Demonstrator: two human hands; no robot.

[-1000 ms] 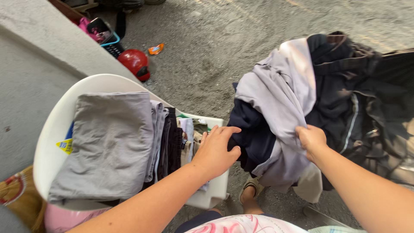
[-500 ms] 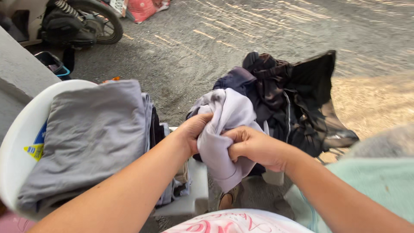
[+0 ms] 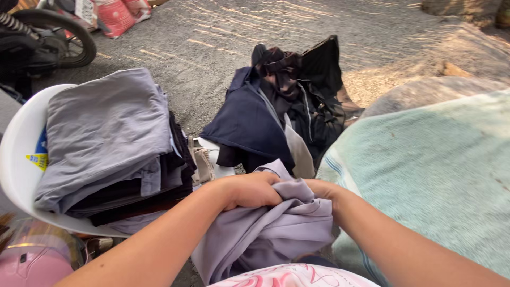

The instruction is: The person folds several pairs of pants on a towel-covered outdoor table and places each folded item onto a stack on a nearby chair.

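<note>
Lilac-grey garment is bunched in both hands, left hand and right hand clenched on its cloth, beside the white chair stacked with folded clothes.

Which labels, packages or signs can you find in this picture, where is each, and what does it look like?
Sticker: on the white plastic chair, left of the folded clothes stack; yellow triangle below a blue patch.
Sacks: top left on the ground, beside the motorbike wheel; red and white printed bags.
Plate: top left above the wheel; small, white, rectangular.
</note>
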